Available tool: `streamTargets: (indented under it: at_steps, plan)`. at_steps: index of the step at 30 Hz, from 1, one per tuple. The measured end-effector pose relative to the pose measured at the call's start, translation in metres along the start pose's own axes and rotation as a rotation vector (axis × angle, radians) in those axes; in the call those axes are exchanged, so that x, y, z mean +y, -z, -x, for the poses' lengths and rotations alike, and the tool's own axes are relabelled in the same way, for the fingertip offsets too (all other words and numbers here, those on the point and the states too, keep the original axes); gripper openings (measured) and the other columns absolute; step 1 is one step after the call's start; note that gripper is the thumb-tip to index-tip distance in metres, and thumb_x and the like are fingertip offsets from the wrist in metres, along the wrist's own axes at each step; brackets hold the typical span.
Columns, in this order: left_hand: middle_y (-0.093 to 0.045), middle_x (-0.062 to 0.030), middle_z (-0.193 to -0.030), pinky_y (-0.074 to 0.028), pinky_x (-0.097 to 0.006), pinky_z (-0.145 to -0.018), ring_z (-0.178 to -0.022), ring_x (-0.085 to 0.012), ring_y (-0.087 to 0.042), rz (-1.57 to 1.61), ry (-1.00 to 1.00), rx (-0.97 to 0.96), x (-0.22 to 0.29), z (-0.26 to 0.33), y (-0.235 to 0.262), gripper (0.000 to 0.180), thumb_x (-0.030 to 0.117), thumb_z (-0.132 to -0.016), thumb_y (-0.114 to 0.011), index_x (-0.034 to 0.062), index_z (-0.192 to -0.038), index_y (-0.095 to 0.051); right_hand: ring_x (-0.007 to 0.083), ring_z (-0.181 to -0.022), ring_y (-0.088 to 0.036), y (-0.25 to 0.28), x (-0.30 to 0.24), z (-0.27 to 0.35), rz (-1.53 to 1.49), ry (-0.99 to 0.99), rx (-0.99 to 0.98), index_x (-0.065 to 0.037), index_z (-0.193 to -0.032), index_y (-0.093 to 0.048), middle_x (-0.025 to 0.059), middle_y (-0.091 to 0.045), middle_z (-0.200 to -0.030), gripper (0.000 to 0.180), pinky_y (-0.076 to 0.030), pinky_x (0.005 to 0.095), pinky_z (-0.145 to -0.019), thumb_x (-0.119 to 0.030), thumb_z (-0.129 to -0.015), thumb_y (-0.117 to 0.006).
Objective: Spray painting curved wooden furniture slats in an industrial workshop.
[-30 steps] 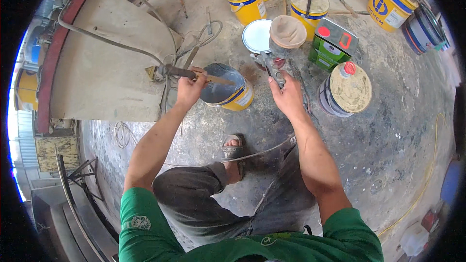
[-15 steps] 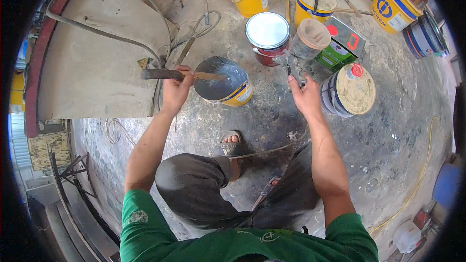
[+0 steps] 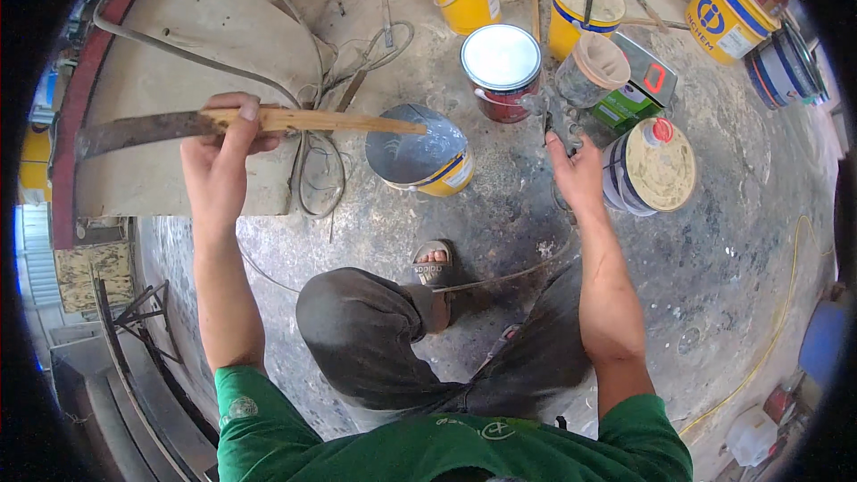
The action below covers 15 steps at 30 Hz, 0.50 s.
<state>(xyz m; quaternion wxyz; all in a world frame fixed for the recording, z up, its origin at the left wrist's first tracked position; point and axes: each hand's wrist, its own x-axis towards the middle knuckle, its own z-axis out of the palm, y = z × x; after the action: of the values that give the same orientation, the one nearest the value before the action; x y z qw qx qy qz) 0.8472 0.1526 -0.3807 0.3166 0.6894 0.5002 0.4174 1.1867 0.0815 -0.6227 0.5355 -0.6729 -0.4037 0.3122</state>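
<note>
My left hand (image 3: 219,170) has its grip closed around a wooden stirring stick (image 3: 268,120), thumb on top, the paint-darkened end pointing out past my knuckles to the left, the clean end reaching right over the open grey paint can (image 3: 420,153). My right hand (image 3: 578,174) is closed on a small dark metal tool (image 3: 558,120), though I cannot tell exactly what it is. To do this well I judge I should keep the stick level so it does not drip, and steady the can first. The can sits on the floor between my two grips, just below the stick's tip. Beyond my right grip stand a white-lidded red tin (image 3: 502,67) and a lidded pail (image 3: 650,165).
</note>
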Motion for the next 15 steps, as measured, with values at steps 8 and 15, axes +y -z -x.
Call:
streamTargets:
  at_steps: [8,15]
  plan:
    - [-0.063,-0.0084,-0.095,-0.054,-0.028,-0.071,-0.085,-0.015,-0.063,-0.038,-0.022,-0.186,-0.027,0.034,0.008,0.014,0.01,-0.095,-0.06,-0.0027,-0.1,-0.058,0.0182,-0.055,-0.061,0.011,-0.004,0.007,0.073,0.029,0.044,0.006,-0.104,-0.063,0.0148,-0.067,-0.069,0.037,-0.047,0.0329,-0.055,-0.026,-0.087,-0.068]
    - [-0.063,-0.0072,-0.086,-0.05,-0.026,-0.065,-0.073,-0.0113,-0.059,-0.097,0.041,-0.159,-0.019,0.036,-0.012,0.014,0.011,-0.093,-0.062,-0.0025,-0.096,-0.057,0.0206,-0.049,-0.058,0.019,0.024,0.0,0.017,0.131,0.088,0.006,-0.1,-0.064,0.0151,-0.062,-0.06,0.035,-0.044,0.0349,-0.05,-0.026,-0.087,-0.068]
